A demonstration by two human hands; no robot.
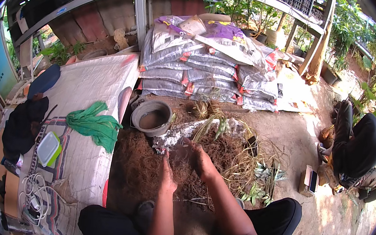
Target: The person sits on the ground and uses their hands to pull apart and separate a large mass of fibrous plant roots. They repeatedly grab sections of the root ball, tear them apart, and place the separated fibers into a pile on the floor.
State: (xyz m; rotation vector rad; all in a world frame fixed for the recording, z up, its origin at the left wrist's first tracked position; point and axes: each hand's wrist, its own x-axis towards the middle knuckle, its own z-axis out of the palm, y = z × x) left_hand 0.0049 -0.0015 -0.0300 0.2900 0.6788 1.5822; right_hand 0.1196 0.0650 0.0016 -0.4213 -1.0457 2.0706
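Observation:
My left hand (167,176) reaches out edge-on, fingers extended, at the near side of a dark soil patch (184,153). Opposite it, my right hand (201,159) points inward with its palm toward the soil and soil on its fingers. The palms face each other across a gap, and neither hand visibly grips an object. Just beyond lies a white-dusted sheet or sack (175,135). Brown coir-like fibre (141,161) is heaped left of my hands, with more fibre (224,146) to the right. A grey bucket (152,117) holding brownish contents stands beyond my left hand.
Stacked plastic sacks (197,69) stand ahead. A sheet-covered platform (90,85) at left carries a green cloth (95,124), a lidded container (48,148) and a white cable (36,194). Cut plants (264,182) and dry stems (238,165) lie right; a person (358,147) sits beyond a small box (307,181).

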